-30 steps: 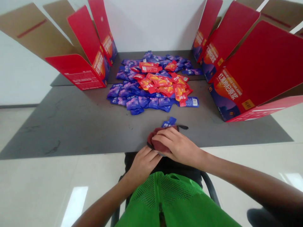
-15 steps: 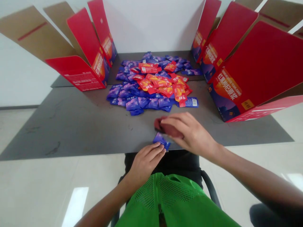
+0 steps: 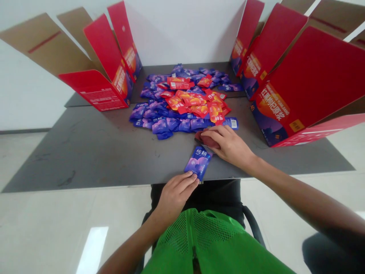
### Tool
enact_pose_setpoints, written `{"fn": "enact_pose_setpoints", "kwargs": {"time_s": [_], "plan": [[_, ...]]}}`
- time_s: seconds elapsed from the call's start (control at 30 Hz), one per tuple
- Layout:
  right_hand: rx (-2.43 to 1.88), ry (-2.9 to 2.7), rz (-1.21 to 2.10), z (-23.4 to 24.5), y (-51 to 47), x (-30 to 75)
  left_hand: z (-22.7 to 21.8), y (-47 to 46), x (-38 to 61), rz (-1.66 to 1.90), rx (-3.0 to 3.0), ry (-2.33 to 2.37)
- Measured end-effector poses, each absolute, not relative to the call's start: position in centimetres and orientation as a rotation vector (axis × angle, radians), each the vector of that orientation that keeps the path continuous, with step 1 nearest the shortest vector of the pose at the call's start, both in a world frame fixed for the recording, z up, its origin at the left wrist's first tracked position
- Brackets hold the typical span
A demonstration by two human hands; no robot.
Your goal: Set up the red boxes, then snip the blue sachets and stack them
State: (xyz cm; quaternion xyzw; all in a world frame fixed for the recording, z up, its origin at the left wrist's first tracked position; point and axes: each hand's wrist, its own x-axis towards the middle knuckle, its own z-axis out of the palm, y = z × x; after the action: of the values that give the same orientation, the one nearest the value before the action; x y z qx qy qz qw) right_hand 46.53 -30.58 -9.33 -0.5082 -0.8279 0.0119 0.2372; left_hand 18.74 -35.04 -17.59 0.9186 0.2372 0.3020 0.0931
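A purple sachet point(image 3: 198, 161) with white lettering lies at the table's front edge. On its lower end rest the fingertips of my left hand point(image 3: 178, 192), pinning it there; the left thumb is hidden. My right hand point(image 3: 229, 146) is closed around a folded reddish-brown cloth-like pad point(image 3: 209, 140), whose exact kind I cannot make out. This pad is just above the sachet's upper end, partly covering it; whether they touch I cannot tell. Beyond the hands spreads a heap of purple sachets point(image 3: 172, 123), with several red-orange sachets point(image 3: 194, 99) on top.
Red cartons with raised flaps flank the heap: a left carton point(image 3: 97, 91) and a larger right carton point(image 3: 302, 95), with others behind them. A white panel point(image 3: 185, 32) closes off the back of the grey table point(image 3: 94, 152).
My right hand has moved forward with the pad, away from me, uncovering most of the sachet's printed face. My left hand has stayed on its lower end.
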Motion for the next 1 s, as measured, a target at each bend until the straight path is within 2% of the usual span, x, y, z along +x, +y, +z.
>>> {"fn": "enact_pose_setpoints", "kwargs": {"time_s": [0.1,0.23,0.4,0.53,0.67,0.83,1.0], "plan": [[-1.271,-2.236,0.112,-9.0,-33.5,43.9,-17.9,-35.2,18.8,0.935,2.708,0.71],[-1.185,-2.372,0.322,-11.1,-35.5,41.5,-17.8,-35.1,18.7,0.898,2.689,0.737],[-1.308,-2.345,0.179,-12.7,-31.8,44.7,-17.5,-34.9,18.6,0.921,2.717,0.665],[-1.459,-2.294,0.032,-10.6,-30.0,46.9,-17.4,-34.8,18.6,0.881,2.758,0.677],[-1.362,-2.19,0.048,-8.8,-32.9,44.5,-17.0,-34.9,18.5,0.822,2.803,0.656],[-1.267,-2.368,0.291,-11.2,-35.5,41.4,-16.5,-34.7,18.3,0.763,2.809,0.666],[-1.349,-2.338,0.108,-12.8,-31.8,44.7,-16.2,-34.5,18.3,0.765,2.835,0.615]]}}
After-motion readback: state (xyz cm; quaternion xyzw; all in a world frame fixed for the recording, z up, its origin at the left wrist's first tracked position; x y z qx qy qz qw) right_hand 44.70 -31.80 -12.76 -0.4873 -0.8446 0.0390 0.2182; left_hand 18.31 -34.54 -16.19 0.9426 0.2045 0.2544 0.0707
